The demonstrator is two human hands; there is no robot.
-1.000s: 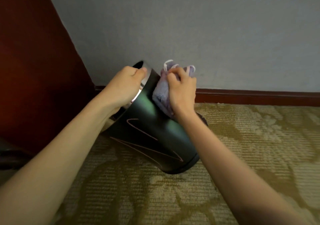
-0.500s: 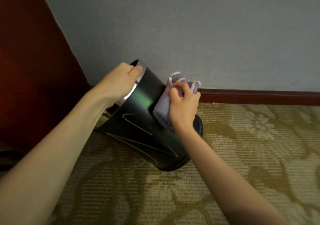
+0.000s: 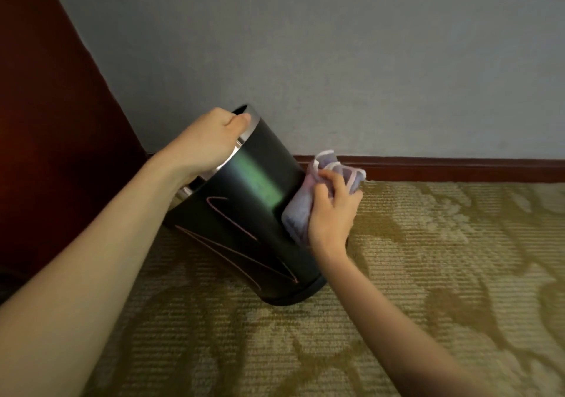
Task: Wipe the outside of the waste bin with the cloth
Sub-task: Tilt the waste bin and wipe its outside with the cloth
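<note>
A black waste bin (image 3: 244,213) with a silver rim and thin zigzag lines on its side stands tilted on the carpet, its mouth leaning to the upper left. My left hand (image 3: 204,143) grips the silver rim at the top. My right hand (image 3: 331,213) holds a crumpled lilac cloth (image 3: 301,210) pressed flat against the bin's right side, about halfway down. Part of the cloth bunches up above my fingers.
A patterned olive carpet (image 3: 428,274) covers the floor. A grey wall (image 3: 336,60) with a dark red baseboard (image 3: 458,169) runs behind the bin. Dark red wooden furniture (image 3: 46,121) rises close on the left.
My right hand has slid the cloth down the bin's right side, from near the rim to the middle. My left hand keeps its grip on the rim.
</note>
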